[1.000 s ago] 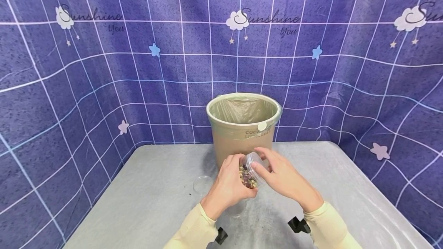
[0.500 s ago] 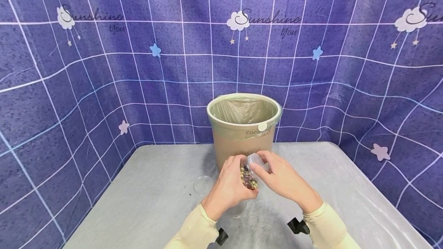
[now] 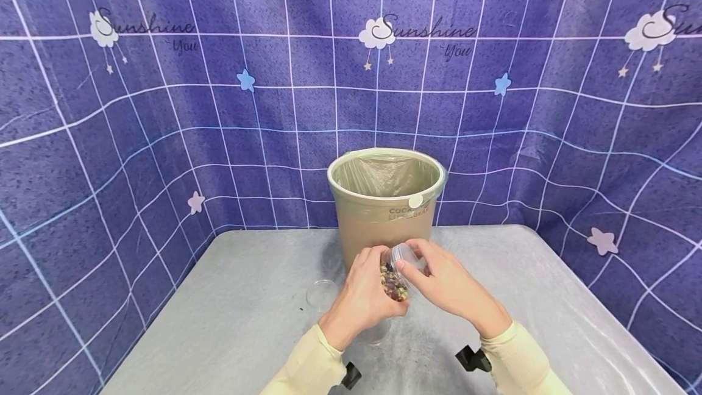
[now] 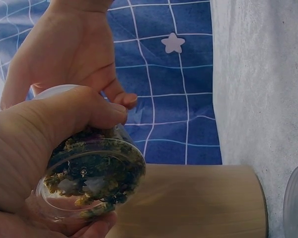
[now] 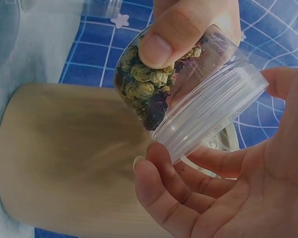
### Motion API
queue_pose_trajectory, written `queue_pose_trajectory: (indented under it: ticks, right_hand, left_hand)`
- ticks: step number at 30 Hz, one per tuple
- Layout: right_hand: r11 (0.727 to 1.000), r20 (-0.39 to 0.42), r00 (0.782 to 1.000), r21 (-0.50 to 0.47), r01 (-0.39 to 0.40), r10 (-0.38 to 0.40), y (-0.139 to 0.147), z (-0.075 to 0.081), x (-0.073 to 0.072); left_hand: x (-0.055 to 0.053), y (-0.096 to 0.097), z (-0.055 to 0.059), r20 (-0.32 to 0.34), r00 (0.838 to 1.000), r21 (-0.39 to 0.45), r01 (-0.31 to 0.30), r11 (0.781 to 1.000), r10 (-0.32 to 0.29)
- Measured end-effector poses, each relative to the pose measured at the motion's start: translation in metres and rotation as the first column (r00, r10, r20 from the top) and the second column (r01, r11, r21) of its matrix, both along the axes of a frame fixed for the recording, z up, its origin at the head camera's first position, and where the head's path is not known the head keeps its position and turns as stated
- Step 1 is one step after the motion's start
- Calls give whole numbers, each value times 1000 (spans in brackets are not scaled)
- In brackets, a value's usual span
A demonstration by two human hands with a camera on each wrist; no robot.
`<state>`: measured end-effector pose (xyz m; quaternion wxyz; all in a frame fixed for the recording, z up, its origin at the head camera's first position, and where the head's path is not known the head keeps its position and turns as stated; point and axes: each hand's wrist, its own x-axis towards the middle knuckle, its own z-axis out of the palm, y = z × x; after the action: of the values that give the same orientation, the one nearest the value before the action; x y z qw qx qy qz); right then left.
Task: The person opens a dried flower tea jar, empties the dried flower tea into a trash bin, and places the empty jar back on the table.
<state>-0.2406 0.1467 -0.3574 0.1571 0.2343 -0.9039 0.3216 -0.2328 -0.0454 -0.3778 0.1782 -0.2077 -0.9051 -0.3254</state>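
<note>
A clear plastic jar [image 3: 393,285] of dried flower buds and dark petals is held tilted in front of the bin. My left hand [image 3: 362,291] grips its body, with the thumb across the wall in the right wrist view. The jar's translucent ribbed lid [image 5: 218,109] is on its mouth, facing right. Around that lid my right hand [image 3: 450,279] curls its thumb and fingers; in the right wrist view fingertips [image 5: 146,181] touch its lower edge. The left wrist view shows the jar's round base [image 4: 92,181] with buds behind it. Part of the lid is hidden by my right hand.
A beige bin [image 3: 359,224] with a green-tinted liner stands just behind the hands. A clear round disc [image 3: 322,295] lies on the grey table [image 3: 247,322] left of my left hand. Another clear container [image 3: 375,333] stands below the hands. A blue grid curtain [image 3: 285,108] surrounds the table.
My right hand and the lid end of the jar have come down very slightly since one second ago. Both hands keep their hold; little else differs.
</note>
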Motion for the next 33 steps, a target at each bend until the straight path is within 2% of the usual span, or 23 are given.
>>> queue_pose_trajectory:
  ticks: [13, 21, 33]
  right_hand:
    - [1000, -25, 999, -3, -22, 22, 2, 1, 2]
    - [997, -18, 997, -18, -71, 71, 4, 2, 3]
    - [993, -45, 993, 24, -112, 113, 8, 4, 5]
  left_hand:
    - [0, 0, 0, 5, 1000, -1, 0, 1000, 0]
    - [-1, 0, 0, -10, 1000, 3, 2, 1000, -2]
    - [-1, 0, -1, -25, 1000, -3, 5, 1000, -5]
